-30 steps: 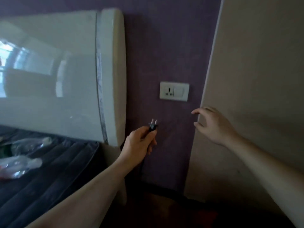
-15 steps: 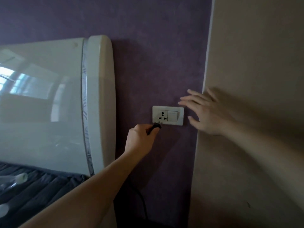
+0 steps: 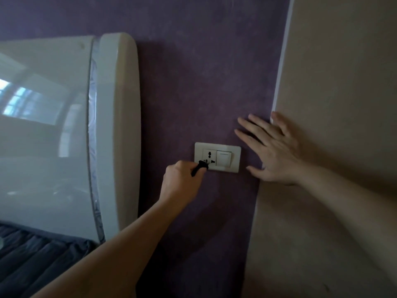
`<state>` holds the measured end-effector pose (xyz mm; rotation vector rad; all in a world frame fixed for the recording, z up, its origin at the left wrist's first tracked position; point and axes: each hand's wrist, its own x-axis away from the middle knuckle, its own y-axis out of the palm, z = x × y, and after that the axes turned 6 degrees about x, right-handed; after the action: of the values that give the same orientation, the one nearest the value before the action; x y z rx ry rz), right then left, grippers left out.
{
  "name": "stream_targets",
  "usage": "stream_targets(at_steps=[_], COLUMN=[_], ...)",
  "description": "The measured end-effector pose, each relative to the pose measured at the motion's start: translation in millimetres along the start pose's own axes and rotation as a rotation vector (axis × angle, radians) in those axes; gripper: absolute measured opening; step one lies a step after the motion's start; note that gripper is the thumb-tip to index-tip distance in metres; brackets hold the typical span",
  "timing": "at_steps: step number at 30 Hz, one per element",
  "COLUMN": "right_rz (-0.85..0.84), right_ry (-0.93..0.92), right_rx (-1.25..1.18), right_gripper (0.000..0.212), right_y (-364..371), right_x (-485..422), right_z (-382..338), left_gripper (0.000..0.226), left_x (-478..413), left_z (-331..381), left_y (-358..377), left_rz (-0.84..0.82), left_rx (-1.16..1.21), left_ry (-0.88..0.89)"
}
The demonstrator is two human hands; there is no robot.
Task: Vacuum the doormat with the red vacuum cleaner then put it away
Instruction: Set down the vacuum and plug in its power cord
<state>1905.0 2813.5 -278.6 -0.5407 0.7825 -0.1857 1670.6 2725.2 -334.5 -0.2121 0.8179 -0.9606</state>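
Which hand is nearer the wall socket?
Left. The left hand holds the plug at the wall socket; the right hand lies flat on the wall, right of it.

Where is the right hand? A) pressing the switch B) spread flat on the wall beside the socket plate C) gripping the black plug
B: the right hand lies open on the wall beside the socket plate, off its switch; the left hand holds the black plug.
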Motion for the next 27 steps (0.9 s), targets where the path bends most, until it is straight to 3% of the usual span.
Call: stream_targets(at_steps=[11, 27], right_rz=[0.006, 0.244], right_ry=[-0.003, -0.007], right_rx=[0.095, 0.209], right_gripper=[0.095, 0.081], right_y=[1, 20], right_x=[1, 1], right_z=[-1, -2], left_gripper=[0.032, 0.038], left_x=[-6, -8], left_z=[4, 9], left_y=[6, 17], left_rz=[-0.029, 0.026], left_rx=[-0.042, -0.181], left_ry=[0.002, 0.109])
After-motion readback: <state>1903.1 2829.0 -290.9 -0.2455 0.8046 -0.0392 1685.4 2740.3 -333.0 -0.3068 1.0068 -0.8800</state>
